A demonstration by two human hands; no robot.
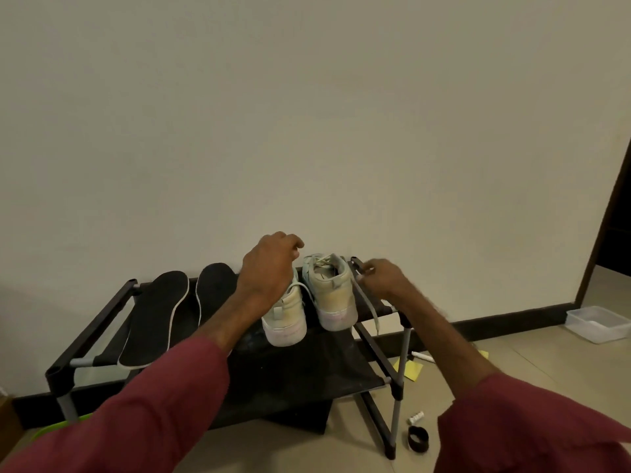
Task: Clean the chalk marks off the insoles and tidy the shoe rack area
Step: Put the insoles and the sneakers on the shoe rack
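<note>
My left hand (269, 264) curled on left sneaker (285, 315) collar | right hand (382, 278) pinching right sneaker's (333, 295) lace (367, 302) | insoles (153, 319) lie left, long axes near-to-far, nearer left hand

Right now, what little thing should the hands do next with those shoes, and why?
Probably tuck the loose lace into the right shoe. It trails off the rack edge by the right hand, while the left hand rests on the other shoe. The insoles already lie flat beside them.
</note>
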